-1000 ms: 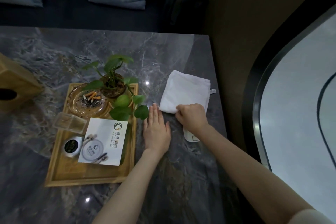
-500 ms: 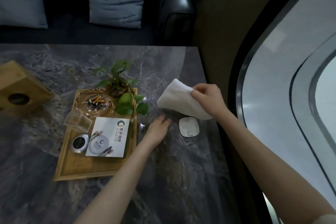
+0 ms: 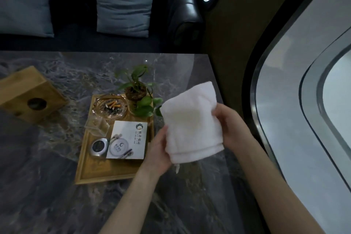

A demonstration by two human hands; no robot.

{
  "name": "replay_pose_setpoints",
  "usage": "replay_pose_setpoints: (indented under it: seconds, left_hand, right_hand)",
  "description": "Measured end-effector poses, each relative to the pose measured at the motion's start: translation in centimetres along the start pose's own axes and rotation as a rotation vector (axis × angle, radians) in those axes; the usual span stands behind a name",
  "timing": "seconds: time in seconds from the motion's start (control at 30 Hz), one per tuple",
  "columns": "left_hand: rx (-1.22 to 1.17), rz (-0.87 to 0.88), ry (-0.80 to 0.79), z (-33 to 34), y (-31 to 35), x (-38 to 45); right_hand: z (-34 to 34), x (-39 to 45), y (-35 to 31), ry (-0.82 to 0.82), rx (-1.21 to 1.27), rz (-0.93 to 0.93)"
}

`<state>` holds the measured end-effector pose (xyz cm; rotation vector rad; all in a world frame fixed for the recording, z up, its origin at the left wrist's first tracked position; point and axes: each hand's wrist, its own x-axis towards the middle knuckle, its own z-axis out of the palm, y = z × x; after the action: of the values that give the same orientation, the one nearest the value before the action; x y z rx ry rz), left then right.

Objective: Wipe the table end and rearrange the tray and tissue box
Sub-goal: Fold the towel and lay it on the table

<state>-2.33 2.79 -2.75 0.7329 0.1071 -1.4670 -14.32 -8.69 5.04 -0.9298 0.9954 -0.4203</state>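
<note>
While the white cloth (image 3: 191, 125) hangs folded in the middle of the frame above the marble table (image 3: 57, 195), the left hand (image 3: 158, 156) grips its lower left edge and the right hand (image 3: 230, 129) pinches its right side, fingers clamped on the fabric. This looks like refolding for the wipe. Next, I judge, the cloth must go down flat on the table end at right, with the tray (image 3: 106, 172) at centre left and the tissue box (image 3: 28, 95) at far left moved afterwards.
</note>
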Motion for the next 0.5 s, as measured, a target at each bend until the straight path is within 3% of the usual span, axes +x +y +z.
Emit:
replay_pose_setpoints:
  seconds: [0.17, 0.33, 0.5]
  left_hand:
    - [0.285, 0.033, 0.069, -3.6, 3.1, -5.4]
    - [0.411, 0.092, 0.1, -6.9, 8.0, -9.8]
    - [0.553, 0.239, 0.154, -9.8, 14.8, -14.1]
  right_hand:
    - [1.8, -1.1, 4.8, -0.035, 0.268, 0.091]
    - [6.9, -1.3, 7.6, -0.196, 0.219, 0.211]
    - [15.2, -0.6, 7.3, -0.251, 0.026, 0.136]
